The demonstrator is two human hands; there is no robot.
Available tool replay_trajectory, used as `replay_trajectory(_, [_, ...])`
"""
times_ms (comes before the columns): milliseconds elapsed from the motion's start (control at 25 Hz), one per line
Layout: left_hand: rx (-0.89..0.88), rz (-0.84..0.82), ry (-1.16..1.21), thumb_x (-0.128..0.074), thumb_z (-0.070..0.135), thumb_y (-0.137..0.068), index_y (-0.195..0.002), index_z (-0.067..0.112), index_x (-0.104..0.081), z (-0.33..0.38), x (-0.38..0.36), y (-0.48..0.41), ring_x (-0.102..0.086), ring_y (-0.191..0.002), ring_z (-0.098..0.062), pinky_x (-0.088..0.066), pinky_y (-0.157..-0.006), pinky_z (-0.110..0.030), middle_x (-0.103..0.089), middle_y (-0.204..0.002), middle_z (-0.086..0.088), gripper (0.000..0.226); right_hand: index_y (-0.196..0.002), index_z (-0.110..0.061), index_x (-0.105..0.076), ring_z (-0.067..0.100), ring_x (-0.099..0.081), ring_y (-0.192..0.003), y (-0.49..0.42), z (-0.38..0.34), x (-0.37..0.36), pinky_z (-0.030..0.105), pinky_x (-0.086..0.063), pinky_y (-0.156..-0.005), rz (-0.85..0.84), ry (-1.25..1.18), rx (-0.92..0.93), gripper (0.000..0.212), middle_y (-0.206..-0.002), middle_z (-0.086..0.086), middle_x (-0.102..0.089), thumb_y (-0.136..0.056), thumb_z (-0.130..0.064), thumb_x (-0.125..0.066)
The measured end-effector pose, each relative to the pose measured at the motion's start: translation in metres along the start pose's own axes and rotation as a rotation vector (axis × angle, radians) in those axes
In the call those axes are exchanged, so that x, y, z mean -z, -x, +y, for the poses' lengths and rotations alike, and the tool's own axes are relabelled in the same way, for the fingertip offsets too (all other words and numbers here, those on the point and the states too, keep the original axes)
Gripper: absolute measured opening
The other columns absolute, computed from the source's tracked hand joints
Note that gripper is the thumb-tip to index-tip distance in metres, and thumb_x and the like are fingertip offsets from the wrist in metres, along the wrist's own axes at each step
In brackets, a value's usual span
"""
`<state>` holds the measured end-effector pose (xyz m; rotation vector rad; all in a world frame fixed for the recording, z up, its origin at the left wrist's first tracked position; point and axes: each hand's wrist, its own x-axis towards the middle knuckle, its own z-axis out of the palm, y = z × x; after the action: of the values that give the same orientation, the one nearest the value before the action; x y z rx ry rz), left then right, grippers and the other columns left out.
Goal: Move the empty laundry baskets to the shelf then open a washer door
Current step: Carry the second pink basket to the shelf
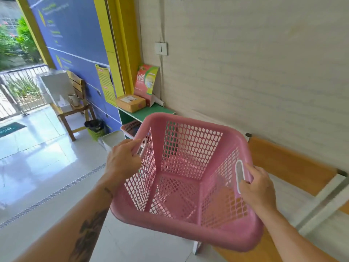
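I carry an empty pink laundry basket (188,186) with perforated walls in front of me, above the floor. My left hand (122,161) grips the white handle slot on its left rim. On the right rim, my right hand (258,188) holds the other white handle. Ahead stands a green shelf (149,112) against the wall. A second pink basket (130,127) sits in the shelf's lower level, partly hidden behind the one I hold. No washer is in view.
A cardboard parcel (131,103) and a red-green sign (146,82) stand on the shelf top. A wooden bench (289,165) runs along the right wall. A green bin (95,129), a white bin (113,140) and a wooden chair (75,108) stand left of the shelf.
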<state>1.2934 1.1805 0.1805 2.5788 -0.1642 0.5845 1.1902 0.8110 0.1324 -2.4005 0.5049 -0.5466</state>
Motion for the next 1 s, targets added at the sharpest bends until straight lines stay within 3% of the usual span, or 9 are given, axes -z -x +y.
replay_trajectory(160, [-0.054, -0.022, 0.098, -0.055, 0.022, -0.066, -0.104, 0.039, -0.06, -0.038, -0.061, -0.084, -0.059, -0.074, -0.015, -0.049, -0.061, -0.032, -0.064, -0.094, 0.016, 0.043, -0.135, -0.025, -0.052, 0.022, -0.054, -0.113, -0.046, -0.013, -0.052, 0.031, -0.039, -0.081, 0.062, 0.023, -0.095, 0.059, -0.131, -0.001, -0.052, -0.078, -0.01, -0.053])
replay_trajectory(280, [-0.153, -0.098, 0.169, -0.053, 0.022, -0.065, -0.114, 0.041, -0.061, -0.069, -0.104, -0.145, -0.055, -0.076, -0.008, -0.044, -0.059, -0.028, -0.062, -0.102, 0.022, 0.054, -0.134, -0.029, -0.052, 0.021, -0.053, -0.113, -0.061, -0.029, -0.093, 0.033, -0.041, -0.083, 0.121, 0.042, -0.196, 0.06, -0.131, -0.002, -0.051, -0.077, -0.01, -0.052])
replay_trajectory(480, [-0.264, -0.282, 0.23, -0.05, 0.015, -0.07, -0.128, 0.038, -0.055, -0.107, -0.163, -0.216, -0.059, -0.084, -0.011, -0.056, -0.066, -0.036, -0.059, -0.121, 0.017, 0.063, -0.136, -0.026, -0.053, 0.02, -0.055, -0.111, -0.071, -0.055, -0.149, 0.028, -0.041, -0.087, 0.205, 0.094, -0.377, 0.062, -0.133, 0.001, -0.05, -0.077, -0.008, -0.053])
replay_trajectory(760, [-0.287, -0.592, 0.176, -0.049, -0.005, -0.072, -0.135, 0.03, -0.045, -0.14, -0.263, -0.241, -0.055, -0.089, -0.022, -0.055, -0.072, -0.045, -0.052, -0.111, 0.003, 0.072, -0.136, -0.025, -0.053, 0.018, -0.053, -0.108, -0.078, -0.034, -0.233, 0.028, -0.043, -0.081, 0.19, 0.207, -0.538, 0.063, -0.13, -0.003, -0.051, -0.076, -0.006, -0.056])
replay_trajectory(880, [-0.261, -0.703, 0.159, -0.049, -0.004, -0.066, -0.139, 0.031, -0.041, -0.16, -0.313, -0.238, -0.048, -0.089, -0.019, -0.048, -0.074, -0.036, -0.047, -0.11, 0.004, 0.081, -0.135, -0.028, -0.053, 0.02, -0.055, -0.105, -0.076, -0.01, -0.273, 0.029, -0.046, -0.08, 0.134, 0.235, -0.598, 0.065, -0.132, -0.004, -0.051, -0.074, -0.005, -0.056])
replay_trajectory(1000, [-0.158, -0.758, 0.193, -0.051, 0.0, -0.065, -0.133, 0.033, -0.046, -0.178, -0.366, -0.227, -0.051, -0.073, -0.011, -0.044, -0.058, -0.023, -0.047, -0.103, 0.004, 0.076, -0.135, -0.027, -0.052, 0.024, -0.057, -0.099, -0.077, 0.018, -0.312, 0.028, -0.044, -0.075, 0.028, 0.232, -0.659, 0.07, -0.126, -0.001, -0.052, -0.072, 0.0, -0.054])
